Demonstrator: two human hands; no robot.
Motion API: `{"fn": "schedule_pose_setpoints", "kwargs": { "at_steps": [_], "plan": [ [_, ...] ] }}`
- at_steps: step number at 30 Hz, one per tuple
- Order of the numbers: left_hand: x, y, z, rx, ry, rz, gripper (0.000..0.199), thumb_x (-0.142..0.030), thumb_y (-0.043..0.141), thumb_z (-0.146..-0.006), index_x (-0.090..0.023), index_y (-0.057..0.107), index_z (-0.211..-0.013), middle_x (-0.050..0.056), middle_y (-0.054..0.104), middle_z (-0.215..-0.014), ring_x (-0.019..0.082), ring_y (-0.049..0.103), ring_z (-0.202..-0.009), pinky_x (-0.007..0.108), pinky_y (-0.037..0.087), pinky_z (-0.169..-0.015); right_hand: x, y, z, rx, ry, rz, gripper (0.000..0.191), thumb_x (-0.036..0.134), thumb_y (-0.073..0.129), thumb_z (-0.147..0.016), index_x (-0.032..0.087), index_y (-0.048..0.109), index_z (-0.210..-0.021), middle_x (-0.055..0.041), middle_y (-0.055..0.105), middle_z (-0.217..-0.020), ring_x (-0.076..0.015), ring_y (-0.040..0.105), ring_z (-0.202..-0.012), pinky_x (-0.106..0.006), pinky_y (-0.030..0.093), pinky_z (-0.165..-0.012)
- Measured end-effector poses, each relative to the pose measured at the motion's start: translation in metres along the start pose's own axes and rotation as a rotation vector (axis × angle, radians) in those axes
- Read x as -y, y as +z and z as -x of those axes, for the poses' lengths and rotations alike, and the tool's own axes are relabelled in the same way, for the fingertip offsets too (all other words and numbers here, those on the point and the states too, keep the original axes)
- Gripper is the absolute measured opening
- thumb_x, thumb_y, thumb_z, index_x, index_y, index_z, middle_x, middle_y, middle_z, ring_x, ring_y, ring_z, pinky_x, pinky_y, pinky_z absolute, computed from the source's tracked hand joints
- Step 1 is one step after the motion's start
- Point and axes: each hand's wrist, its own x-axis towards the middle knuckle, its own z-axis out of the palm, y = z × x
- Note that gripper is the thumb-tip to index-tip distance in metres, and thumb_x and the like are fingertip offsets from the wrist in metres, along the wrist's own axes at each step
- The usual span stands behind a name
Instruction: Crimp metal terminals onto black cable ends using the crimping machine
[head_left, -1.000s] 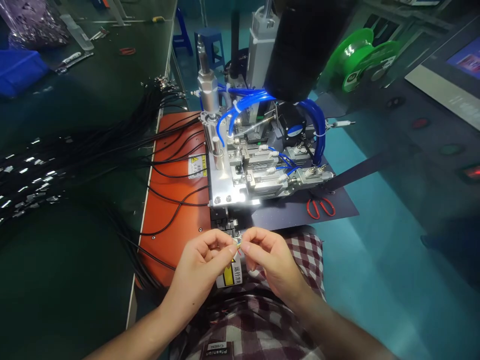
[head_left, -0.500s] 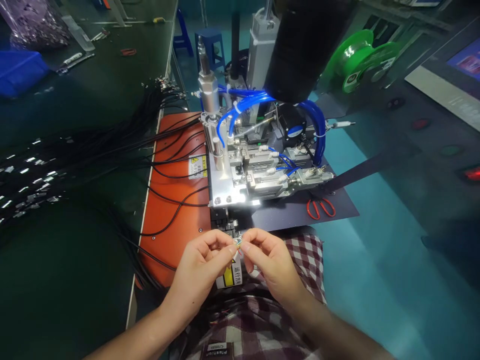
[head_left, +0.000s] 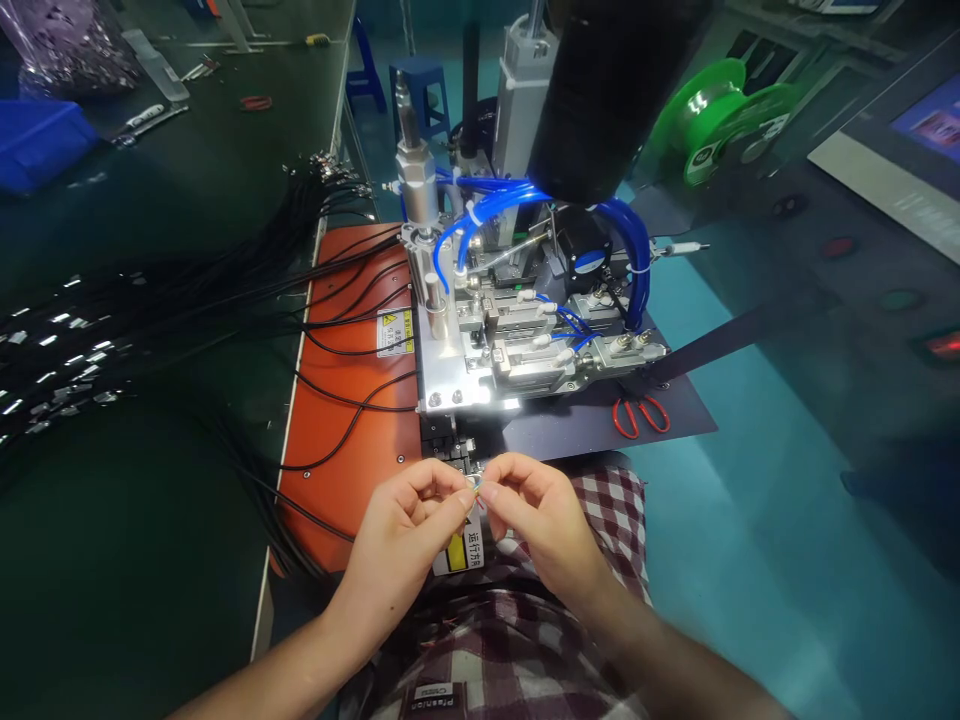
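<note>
Left hand [head_left: 411, 530] and right hand [head_left: 541, 520] are closed into pinches, almost touching, and thin coloured wires [head_left: 478, 488] are gripped by both, just in front of the metal machine [head_left: 451, 372]. Black cables [head_left: 195, 290] are spread over the dark counter [head_left: 150, 560], several being laid across the orange plate [head_left: 384, 440]. Red-handled scissors [head_left: 637, 418] are set on the grey plate [head_left: 555, 427] beside the machine.

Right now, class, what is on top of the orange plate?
On the orange plate, black cables and a warning label show. The left hand hides part of its near end, so anything there cannot be seen.
</note>
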Motion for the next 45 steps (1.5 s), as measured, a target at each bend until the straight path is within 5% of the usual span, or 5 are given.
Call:
{"fn": "schedule_pose_setpoints", "kwargs": {
  "at_steps": [34, 45],
  "plan": [
    [0.0021, 0.0018, 0.0012, 0.011, 0.045, 0.070, 0.018, -0.031, 0.062, -0.082, -0.015, 0.055, -0.076, -0.005, 0.055, -0.054, 0.004, 0.045, -0.045, 0.013, 0.029, -0.043, -0.0017, -0.0005, -0.0008, 0.009, 0.050, -0.107, 0.014, 0.026, 0.069, -0.073, 0.016, 0.060, -0.069, 0.0048, 0.056, -0.050, -0.0092, 0.049, -0.044, -0.022, 0.037, -0.048],
    [0.0018, 0.0023, 0.0006, 0.001, 0.049, 0.035, 0.021, -0.034, 0.062, -0.081, -0.015, 0.054, -0.076, -0.006, 0.052, -0.054, 0.003, 0.038, -0.045, 0.014, 0.025, -0.042, -0.0008, -0.0002, -0.0008, 0.002, 0.037, -0.119, 0.012, 0.024, 0.069, -0.073, 0.015, 0.061, -0.069, 0.0047, 0.056, -0.049, -0.0080, 0.050, -0.044, -0.020, 0.038, -0.047]
  ]
}}
